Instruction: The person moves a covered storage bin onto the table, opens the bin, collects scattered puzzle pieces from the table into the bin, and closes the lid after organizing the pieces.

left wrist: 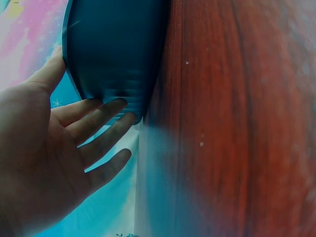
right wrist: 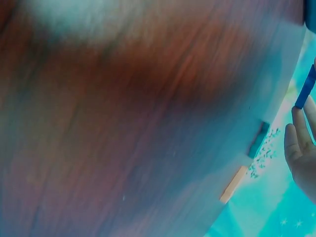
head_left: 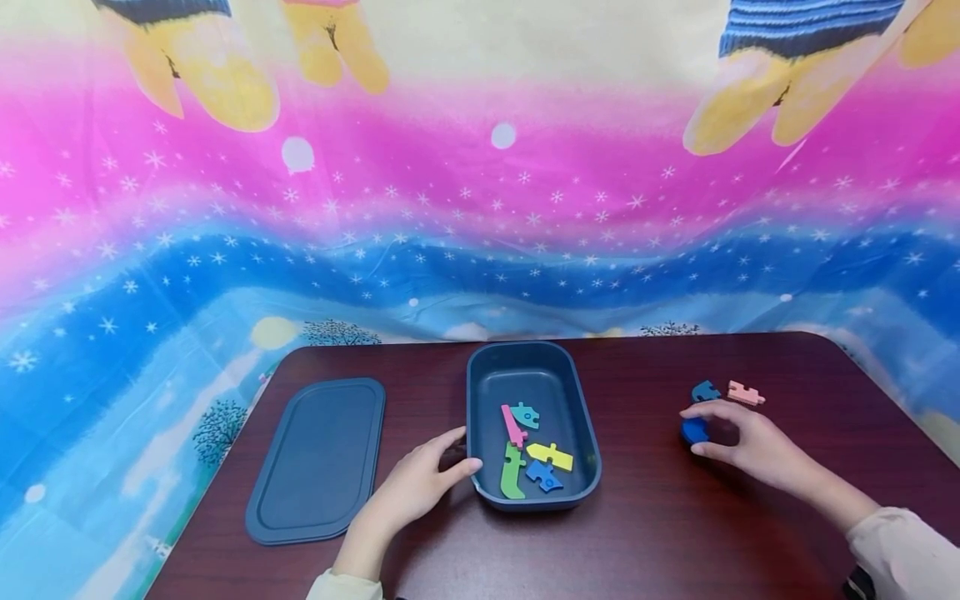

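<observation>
Box: stood upright on the table (head_left: 645, 533), touching the left fingers and well to the left of the right fingers. Its floor (head_left: 525, 385) was open to view.
Pieces inside: five lay right of the left thumb: a teal piece (head_left: 527, 416), pink piece (head_left: 513, 425), green piece (head_left: 512, 473), yellow piece (head_left: 552, 457) and navy piece (head_left: 545, 477). This portion appeared done.
Pieces outside: three, one held and two on the table. This portion appeared to remain.
Blue piece (head_left: 694, 430): located at the right fingertips; appeared raised off the table in the right wrist view.
Right hand (head_left: 753, 440): thumb and fingers pinched the blue piece.
Dark piece (head_left: 705, 392): lay just beyond the right fingers.
Peach piece (head_left: 745, 392): lay just beyond the right knuckles.
Left hand (head_left: 422, 477): fingers extended and spread at the outer wall, thumb on the rim; contact of every fingertip could not be confirmed.
Lid (head_left: 318, 462): off, flat, left of the left fingers.
</observation>
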A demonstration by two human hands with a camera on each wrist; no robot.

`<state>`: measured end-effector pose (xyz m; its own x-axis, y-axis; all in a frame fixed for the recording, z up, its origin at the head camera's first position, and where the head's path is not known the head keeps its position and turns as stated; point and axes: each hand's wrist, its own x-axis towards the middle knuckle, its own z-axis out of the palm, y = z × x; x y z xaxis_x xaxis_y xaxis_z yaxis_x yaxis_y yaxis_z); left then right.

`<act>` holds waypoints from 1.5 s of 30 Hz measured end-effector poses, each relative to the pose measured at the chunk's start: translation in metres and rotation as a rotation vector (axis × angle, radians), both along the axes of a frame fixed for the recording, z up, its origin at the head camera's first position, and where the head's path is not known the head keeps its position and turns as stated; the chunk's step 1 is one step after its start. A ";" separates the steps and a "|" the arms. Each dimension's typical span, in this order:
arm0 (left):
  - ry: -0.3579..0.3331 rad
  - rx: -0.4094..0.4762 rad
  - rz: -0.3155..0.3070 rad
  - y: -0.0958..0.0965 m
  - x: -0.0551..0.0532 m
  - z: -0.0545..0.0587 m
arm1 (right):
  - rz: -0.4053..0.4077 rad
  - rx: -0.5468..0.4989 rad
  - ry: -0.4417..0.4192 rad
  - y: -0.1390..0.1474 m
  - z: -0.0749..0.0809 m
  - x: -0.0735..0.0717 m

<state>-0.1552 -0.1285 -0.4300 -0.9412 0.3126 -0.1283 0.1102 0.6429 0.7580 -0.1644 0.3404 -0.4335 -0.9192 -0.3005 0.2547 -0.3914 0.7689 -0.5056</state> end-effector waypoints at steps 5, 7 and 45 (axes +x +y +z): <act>0.005 -0.002 -0.002 0.000 0.000 0.000 | 0.018 0.000 -0.022 -0.011 0.000 0.004; 0.006 -0.002 -0.002 0.000 0.000 0.000 | 0.031 0.000 -0.010 -0.016 0.000 0.005; 0.007 -0.001 -0.007 -0.001 0.000 0.001 | 0.168 -0.134 0.094 -0.083 0.017 0.027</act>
<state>-0.1550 -0.1291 -0.4294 -0.9399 0.3188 -0.1220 0.1201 0.6432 0.7562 -0.1376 0.2573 -0.4167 -0.8294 -0.4051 0.3847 -0.5584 0.6176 -0.5539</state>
